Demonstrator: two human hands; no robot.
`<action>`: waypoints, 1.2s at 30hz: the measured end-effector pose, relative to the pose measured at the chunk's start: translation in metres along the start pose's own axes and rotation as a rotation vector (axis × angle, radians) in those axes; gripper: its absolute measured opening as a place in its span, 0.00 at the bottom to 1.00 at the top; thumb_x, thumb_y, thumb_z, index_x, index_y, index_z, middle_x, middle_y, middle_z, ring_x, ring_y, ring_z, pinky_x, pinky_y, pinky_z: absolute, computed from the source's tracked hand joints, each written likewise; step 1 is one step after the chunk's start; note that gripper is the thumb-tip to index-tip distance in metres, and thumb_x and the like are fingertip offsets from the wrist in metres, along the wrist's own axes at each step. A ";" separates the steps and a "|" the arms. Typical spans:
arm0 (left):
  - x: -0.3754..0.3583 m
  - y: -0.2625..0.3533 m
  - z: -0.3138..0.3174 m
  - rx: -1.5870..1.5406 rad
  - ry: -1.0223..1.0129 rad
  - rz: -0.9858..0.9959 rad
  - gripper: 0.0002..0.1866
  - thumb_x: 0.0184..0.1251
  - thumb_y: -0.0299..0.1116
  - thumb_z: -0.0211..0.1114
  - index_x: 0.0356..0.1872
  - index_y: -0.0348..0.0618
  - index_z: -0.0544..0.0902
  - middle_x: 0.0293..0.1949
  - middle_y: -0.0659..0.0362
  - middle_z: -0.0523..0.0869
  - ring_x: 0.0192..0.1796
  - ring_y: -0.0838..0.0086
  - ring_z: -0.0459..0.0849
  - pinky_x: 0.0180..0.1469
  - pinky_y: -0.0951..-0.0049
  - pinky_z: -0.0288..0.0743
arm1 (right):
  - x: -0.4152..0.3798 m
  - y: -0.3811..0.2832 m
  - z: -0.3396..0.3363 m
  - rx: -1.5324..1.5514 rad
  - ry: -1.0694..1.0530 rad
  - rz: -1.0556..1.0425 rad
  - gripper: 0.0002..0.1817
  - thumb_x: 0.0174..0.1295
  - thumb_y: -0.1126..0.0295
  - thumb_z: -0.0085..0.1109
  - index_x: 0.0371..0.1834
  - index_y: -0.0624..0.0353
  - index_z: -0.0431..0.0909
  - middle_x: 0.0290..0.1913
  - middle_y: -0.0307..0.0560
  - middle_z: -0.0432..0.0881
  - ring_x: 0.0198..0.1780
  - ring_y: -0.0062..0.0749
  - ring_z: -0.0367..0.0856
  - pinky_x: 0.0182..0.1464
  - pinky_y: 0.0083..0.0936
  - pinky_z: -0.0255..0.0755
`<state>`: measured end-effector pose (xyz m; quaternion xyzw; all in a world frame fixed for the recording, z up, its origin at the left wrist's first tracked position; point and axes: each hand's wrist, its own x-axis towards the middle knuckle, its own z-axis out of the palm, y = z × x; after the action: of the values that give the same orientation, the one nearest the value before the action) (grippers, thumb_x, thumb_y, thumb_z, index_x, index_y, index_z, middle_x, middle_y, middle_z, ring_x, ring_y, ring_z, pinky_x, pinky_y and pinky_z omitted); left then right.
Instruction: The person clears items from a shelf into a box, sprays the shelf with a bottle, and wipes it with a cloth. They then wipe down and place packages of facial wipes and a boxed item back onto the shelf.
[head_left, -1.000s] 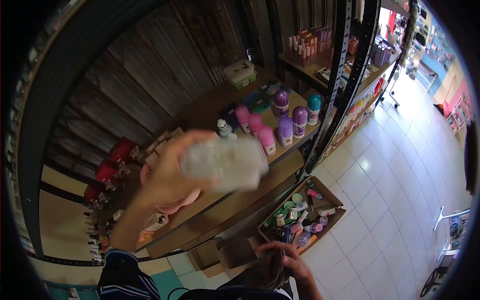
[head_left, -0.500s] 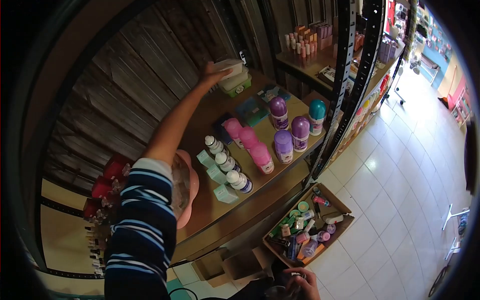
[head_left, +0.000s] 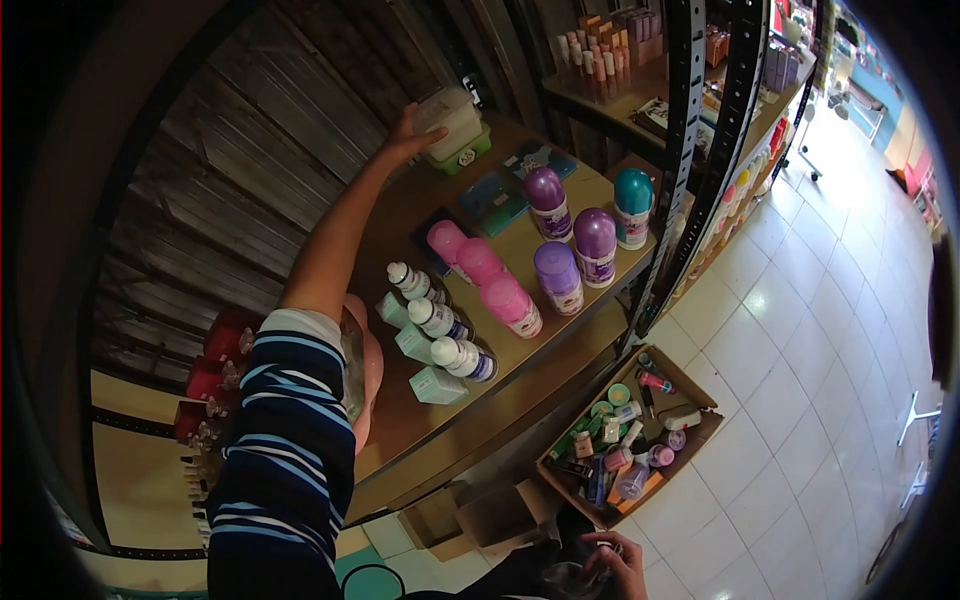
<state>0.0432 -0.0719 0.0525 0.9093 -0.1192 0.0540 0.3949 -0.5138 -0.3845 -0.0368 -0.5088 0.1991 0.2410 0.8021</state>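
Observation:
My left hand (head_left: 412,138) reaches to the back of the shelf, its fingers gripping a whitish translucent plastic container (head_left: 452,120). Beneath it sits a green container (head_left: 463,155) with a small dark label on its front. Low in the view, my right hand (head_left: 617,562) is closed near my body around something clear and shiny that I cannot make out. On the shelf in front of the containers lie flat blue-green packs (head_left: 493,207). Nearer stand pink-capped bottles (head_left: 508,300), purple-capped bottles (head_left: 596,245), a teal-capped bottle (head_left: 632,208) and white bottles (head_left: 462,358) beside pale green boxes (head_left: 438,386).
A cardboard box (head_left: 708,425) of mixed cosmetics stands on the tiled floor (head_left: 765,400), with a smaller open carton (head_left: 505,515) beside it. Under my left arm is a pink-rimmed bowl (head_left: 372,375). A black perforated shelf post (head_left: 682,130) rises at the right.
My left hand has lowered the whitish container, which was tilted higher, so it now sits level over the green one. My view has shifted slightly. My right hand stays low, still closed.

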 end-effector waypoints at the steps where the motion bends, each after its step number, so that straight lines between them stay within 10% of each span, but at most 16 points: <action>1: 0.001 -0.004 -0.004 0.001 -0.004 -0.004 0.60 0.29 0.49 0.76 0.62 0.34 0.47 0.58 0.45 0.62 0.61 0.60 0.61 0.61 0.66 0.57 | 0.001 0.001 -0.001 0.010 0.002 0.003 0.16 0.58 0.62 0.48 0.42 0.64 0.75 0.20 0.40 0.74 0.20 0.19 0.70 0.23 0.14 0.64; 4: -0.004 -0.006 -0.027 0.454 0.236 0.272 0.70 0.19 0.55 0.77 0.63 0.34 0.40 0.64 0.43 0.48 0.67 0.60 0.44 0.66 0.65 0.44 | 0.004 0.015 -0.018 -0.002 -0.078 0.053 0.19 0.54 0.62 0.53 0.44 0.66 0.73 0.22 0.42 0.77 0.28 0.21 0.75 0.35 0.16 0.66; 6: -0.036 0.047 -0.060 0.464 0.303 -0.028 0.45 0.49 0.54 0.61 0.62 0.38 0.53 0.65 0.51 0.48 0.67 0.63 0.46 0.66 0.65 0.44 | 0.006 0.020 -0.021 0.003 -0.062 0.043 0.16 0.54 0.66 0.54 0.43 0.65 0.74 0.31 0.44 0.78 0.28 0.21 0.74 0.35 0.18 0.67; 7: -0.096 0.119 -0.071 0.327 -0.032 0.003 0.30 0.62 0.48 0.47 0.60 0.40 0.60 0.65 0.56 0.54 0.66 0.68 0.51 0.65 0.68 0.47 | 0.009 0.027 -0.024 0.006 -0.061 0.063 0.15 0.55 0.66 0.54 0.43 0.64 0.74 0.34 0.43 0.76 0.29 0.21 0.74 0.35 0.18 0.67; 13: -0.303 0.201 -0.067 0.439 0.371 0.632 0.20 0.52 0.35 0.54 0.46 0.39 0.65 0.52 0.51 0.65 0.53 0.64 0.64 0.55 0.62 0.58 | 0.045 0.071 -0.049 -0.215 0.018 0.057 0.14 0.52 0.63 0.57 0.36 0.63 0.77 0.26 0.43 0.78 0.28 0.21 0.74 0.32 0.20 0.68; 16: -0.413 0.172 0.010 0.329 0.159 0.800 0.16 0.48 0.28 0.57 0.40 0.38 0.68 0.45 0.49 0.70 0.46 0.62 0.71 0.50 0.59 0.63 | 0.074 0.143 -0.077 -0.350 0.102 0.252 0.17 0.47 0.58 0.60 0.30 0.63 0.78 0.25 0.51 0.78 0.27 0.28 0.77 0.31 0.23 0.70; 18: -0.475 0.138 0.061 0.237 -0.214 0.639 0.13 0.45 0.24 0.59 0.35 0.37 0.70 0.41 0.47 0.74 0.41 0.60 0.75 0.47 0.56 0.67 | 0.096 0.207 -0.105 -0.451 0.156 0.275 0.19 0.45 0.56 0.61 0.30 0.63 0.78 0.25 0.51 0.78 0.27 0.29 0.77 0.32 0.25 0.70; 21: -0.544 0.107 0.103 0.318 -0.375 -0.172 0.23 0.49 0.23 0.56 0.50 0.38 0.64 0.46 0.46 0.71 0.50 0.54 0.69 0.54 0.59 0.62 | 0.135 0.282 -0.158 -0.570 0.307 0.370 0.21 0.41 0.54 0.63 0.28 0.63 0.78 0.25 0.52 0.79 0.28 0.33 0.78 0.33 0.28 0.70; 25: -0.609 0.039 0.133 0.311 -0.604 -0.286 0.24 0.50 0.21 0.55 0.52 0.37 0.64 0.47 0.47 0.72 0.52 0.54 0.69 0.54 0.61 0.62 | 0.206 0.405 -0.259 -0.177 0.833 0.542 0.33 0.32 0.43 0.66 0.25 0.67 0.78 0.26 0.49 0.79 0.28 0.31 0.77 0.32 0.27 0.70; 32: -0.685 -0.025 0.167 0.322 -0.897 -0.664 0.25 0.50 0.21 0.55 0.53 0.37 0.63 0.44 0.50 0.74 0.50 0.57 0.71 0.52 0.62 0.64 | 0.294 0.493 -0.292 0.683 1.439 0.488 0.54 0.22 0.58 0.78 0.54 0.73 0.56 0.51 0.58 0.68 0.45 0.40 0.73 0.45 0.36 0.70; 36: -0.692 -0.038 0.184 0.281 -0.928 -0.717 0.25 0.51 0.21 0.55 0.53 0.37 0.63 0.44 0.50 0.74 0.49 0.56 0.72 0.51 0.63 0.65 | 0.316 0.480 -0.283 0.692 1.470 0.531 0.65 0.19 0.55 0.77 0.63 0.52 0.41 0.60 0.52 0.58 0.52 0.48 0.68 0.47 0.52 0.67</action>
<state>-0.6141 -0.0609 -0.2326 0.8650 0.0430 -0.4697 0.1713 -0.5634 -0.4089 -0.6752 -0.1988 0.8440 -0.0449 0.4961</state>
